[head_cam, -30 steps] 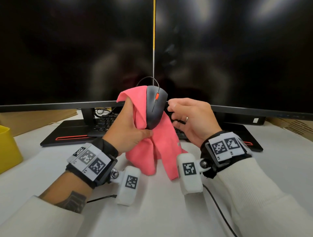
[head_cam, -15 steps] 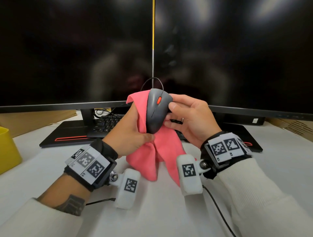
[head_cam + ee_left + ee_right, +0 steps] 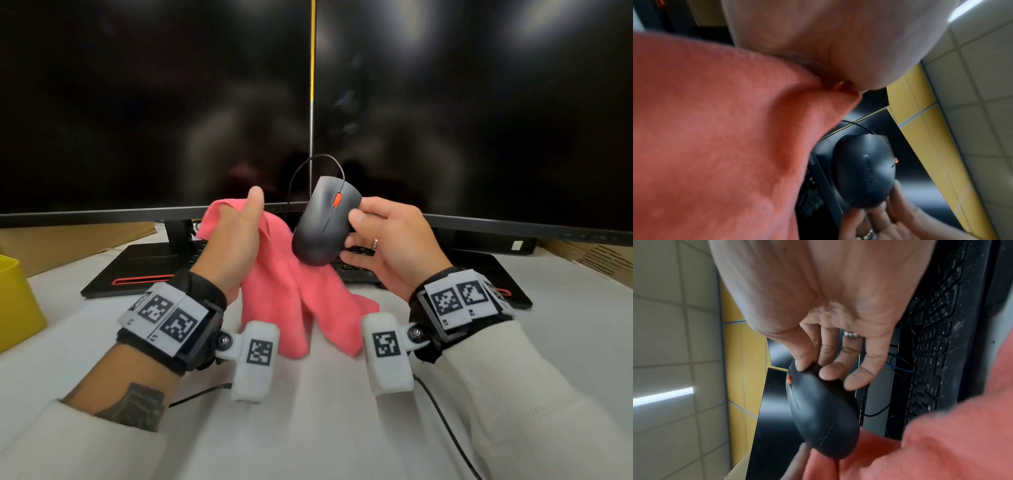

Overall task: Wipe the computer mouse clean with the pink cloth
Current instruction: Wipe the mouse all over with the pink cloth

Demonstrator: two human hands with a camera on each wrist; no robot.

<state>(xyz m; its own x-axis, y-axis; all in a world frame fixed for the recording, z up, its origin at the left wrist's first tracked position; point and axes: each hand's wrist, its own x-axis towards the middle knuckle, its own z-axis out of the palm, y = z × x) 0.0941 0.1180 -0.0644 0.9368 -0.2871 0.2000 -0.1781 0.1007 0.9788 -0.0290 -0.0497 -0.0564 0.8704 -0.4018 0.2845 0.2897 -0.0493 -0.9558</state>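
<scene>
Mouse (image 3: 323, 224): right of cloth (image 3: 294, 291), maybe touching
Keyboard (image 3: 356, 270): behind both, under monitors (image 3: 154, 102)
Bin (image 3: 15, 301): far left

We see soft, even light on the white worktop (image 3: 325, 428), with faint glare patches on the dark monitors (image 3: 479, 102). Both wrist views are motion-blurred; a ceiling light strip (image 3: 663, 396) glows bright, and straight edges bow near the frame borders.

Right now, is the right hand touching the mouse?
Touching. The right wrist view shows the right hand's thumb and fingertips pinching the mouse near its front.
</scene>
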